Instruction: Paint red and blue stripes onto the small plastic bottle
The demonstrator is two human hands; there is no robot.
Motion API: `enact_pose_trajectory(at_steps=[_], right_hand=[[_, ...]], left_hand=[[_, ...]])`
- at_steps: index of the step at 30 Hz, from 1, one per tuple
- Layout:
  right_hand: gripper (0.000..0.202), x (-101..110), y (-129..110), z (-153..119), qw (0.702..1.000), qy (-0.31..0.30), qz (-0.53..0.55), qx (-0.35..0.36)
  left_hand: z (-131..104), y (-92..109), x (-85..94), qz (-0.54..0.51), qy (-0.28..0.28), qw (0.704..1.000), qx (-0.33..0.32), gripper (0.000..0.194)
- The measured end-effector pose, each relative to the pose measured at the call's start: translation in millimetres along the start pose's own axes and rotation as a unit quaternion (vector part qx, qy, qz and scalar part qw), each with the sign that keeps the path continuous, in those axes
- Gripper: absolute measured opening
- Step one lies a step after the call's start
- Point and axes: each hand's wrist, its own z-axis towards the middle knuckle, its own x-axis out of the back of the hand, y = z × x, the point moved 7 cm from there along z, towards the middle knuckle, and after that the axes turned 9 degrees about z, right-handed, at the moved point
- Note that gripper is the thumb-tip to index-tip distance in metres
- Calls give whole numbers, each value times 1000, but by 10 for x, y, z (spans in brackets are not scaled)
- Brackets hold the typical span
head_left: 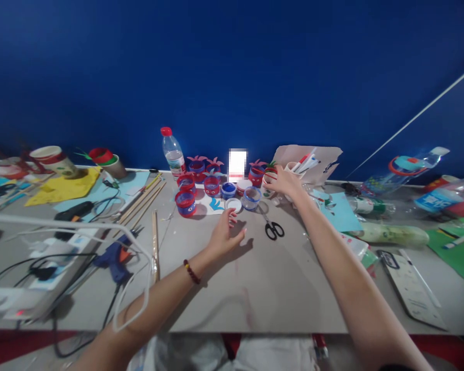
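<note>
My left hand is over the middle of the table with its fingers apart and nothing in them. Its fingertips are close to a small white lid; I cannot tell whether they touch it. Farther back, my right hand has its fingers closed on the rim of a white paper cup, partly hidden by the hand. Beside that cup are a small clear jar and an open jar of blue paint. Black-handled scissors lie between my two arms.
Several red-and-blue decorated cups stand left of the jars, before a water bottle. A glue gun, cables and a power strip occupy the left. Pens, a phone and plastic bottles are on the right.
</note>
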Motion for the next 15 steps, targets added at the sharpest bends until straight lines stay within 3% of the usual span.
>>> enact_pose_trajectory(at_steps=[5, 9, 12, 15], right_hand=[[82, -5, -23, -25, 1000, -13, -2, -3], [82, 121, -45, -144, 999, -25, 38, 3], [69, 363, -48, -307, 992, 29, 121, 14], [51, 678, -79, -522, 959, 110, 257, 32]], left_hand=[[20, -61, -1, 23, 16, 1000, -12, 56], [43, -113, 77, 100, 61, 993, -1, 54], [59, -137, 132, 146, 84, 986, 16, 53], [78, -134, 128, 147, 76, 986, 13, 53]])
